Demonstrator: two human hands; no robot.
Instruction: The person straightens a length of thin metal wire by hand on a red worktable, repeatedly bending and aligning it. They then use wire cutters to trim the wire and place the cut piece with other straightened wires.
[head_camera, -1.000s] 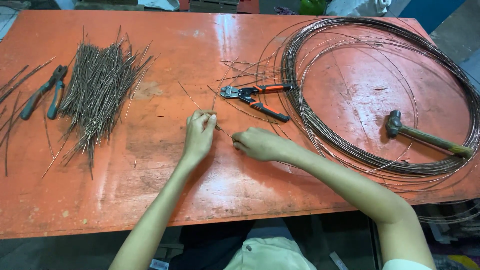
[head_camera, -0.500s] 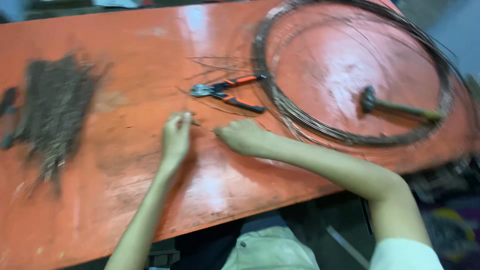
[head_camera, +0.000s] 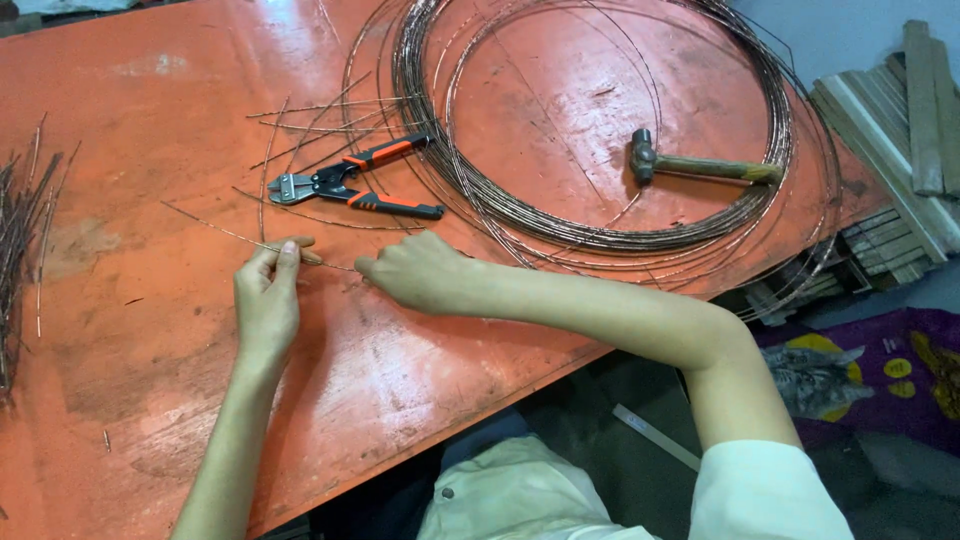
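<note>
Gripping 1 wire (head_camera: 215, 231): 2 hands, L (head_camera: 266, 303); R (head_camera: 415, 272)

**Both hands pinched, close together**

We see our left hand (head_camera: 266, 300) with the forearm running up from the bottom edge, its fingertips pinched together at the top. Our right hand (head_camera: 420, 272) reaches in from the right, arm bent at the elbow, knuckles up, its fingers curled and pointing left.

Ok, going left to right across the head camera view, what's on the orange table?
Bundle of cut wire pieces → left hand → cutters with orange handles → right hand → hammer → stacked wooden slats beyond the table's edge.
</note>
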